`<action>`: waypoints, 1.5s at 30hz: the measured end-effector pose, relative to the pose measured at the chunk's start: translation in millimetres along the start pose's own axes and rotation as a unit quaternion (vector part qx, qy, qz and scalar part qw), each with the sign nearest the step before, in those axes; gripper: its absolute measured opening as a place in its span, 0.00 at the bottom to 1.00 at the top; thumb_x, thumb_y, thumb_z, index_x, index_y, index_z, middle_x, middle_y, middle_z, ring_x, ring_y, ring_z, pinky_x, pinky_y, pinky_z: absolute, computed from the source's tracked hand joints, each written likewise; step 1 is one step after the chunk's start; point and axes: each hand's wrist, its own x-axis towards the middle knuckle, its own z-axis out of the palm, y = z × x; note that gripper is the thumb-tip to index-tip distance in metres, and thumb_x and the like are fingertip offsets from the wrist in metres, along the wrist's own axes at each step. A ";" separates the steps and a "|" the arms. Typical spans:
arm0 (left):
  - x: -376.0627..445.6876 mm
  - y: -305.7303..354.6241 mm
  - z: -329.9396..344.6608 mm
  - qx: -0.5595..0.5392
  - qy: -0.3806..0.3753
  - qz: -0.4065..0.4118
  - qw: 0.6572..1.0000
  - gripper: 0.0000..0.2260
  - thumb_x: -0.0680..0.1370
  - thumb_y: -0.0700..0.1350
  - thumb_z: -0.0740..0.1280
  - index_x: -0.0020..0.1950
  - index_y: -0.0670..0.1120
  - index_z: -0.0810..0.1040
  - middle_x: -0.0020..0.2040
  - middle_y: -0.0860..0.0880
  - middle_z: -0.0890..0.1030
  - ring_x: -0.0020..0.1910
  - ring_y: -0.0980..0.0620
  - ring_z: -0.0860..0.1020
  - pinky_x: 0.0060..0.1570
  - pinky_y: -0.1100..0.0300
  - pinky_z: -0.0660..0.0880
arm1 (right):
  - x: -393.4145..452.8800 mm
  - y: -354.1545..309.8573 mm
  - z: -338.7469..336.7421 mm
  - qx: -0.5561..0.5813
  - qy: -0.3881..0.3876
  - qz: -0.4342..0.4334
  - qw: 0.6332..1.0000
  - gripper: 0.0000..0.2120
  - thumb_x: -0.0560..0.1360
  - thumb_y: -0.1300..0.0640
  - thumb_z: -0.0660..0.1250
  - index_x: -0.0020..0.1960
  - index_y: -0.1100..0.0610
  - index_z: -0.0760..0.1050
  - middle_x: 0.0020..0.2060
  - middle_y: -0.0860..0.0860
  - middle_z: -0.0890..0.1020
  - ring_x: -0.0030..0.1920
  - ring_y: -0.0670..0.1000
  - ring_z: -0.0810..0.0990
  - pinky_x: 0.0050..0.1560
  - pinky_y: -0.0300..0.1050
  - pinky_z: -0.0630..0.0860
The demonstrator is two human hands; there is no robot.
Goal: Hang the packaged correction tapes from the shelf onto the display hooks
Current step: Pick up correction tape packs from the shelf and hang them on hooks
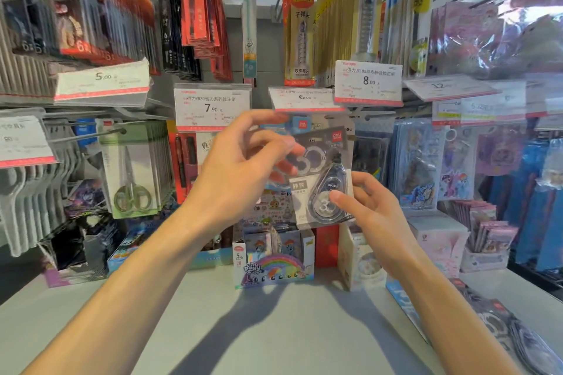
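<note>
Head view: both hands (243, 167) (370, 207) pinch a correction tape pack (323, 179) above the grey shelf (274, 329) (stationery aisle).

Two hands are raised, the left hand (240, 167) and the right hand (370, 210), with one correction tape pack (324, 179) between them, and one scissors pack (134, 170) faces out, left of the left hand.

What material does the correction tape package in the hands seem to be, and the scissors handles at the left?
Correction tape package: seems printed card behind a clear glossy plastic blister; highlights shine on the bulge. Scissors handles: probably translucent green plastic, smooth; the pack's film blurs them, so this is uncertain.
</note>
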 end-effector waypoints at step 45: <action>8.0 -109.9 -76.6 0.249 0.141 -0.151 0.946 0.32 0.76 0.54 0.70 0.76 0.63 0.57 0.54 0.68 0.75 0.47 0.70 0.72 0.48 0.59 0.67 | 82.6 42.2 66.5 -0.142 0.075 0.007 0.987 0.34 0.73 0.32 0.71 0.73 0.44 0.66 0.58 0.39 0.78 0.56 0.37 0.79 0.50 0.35 0.72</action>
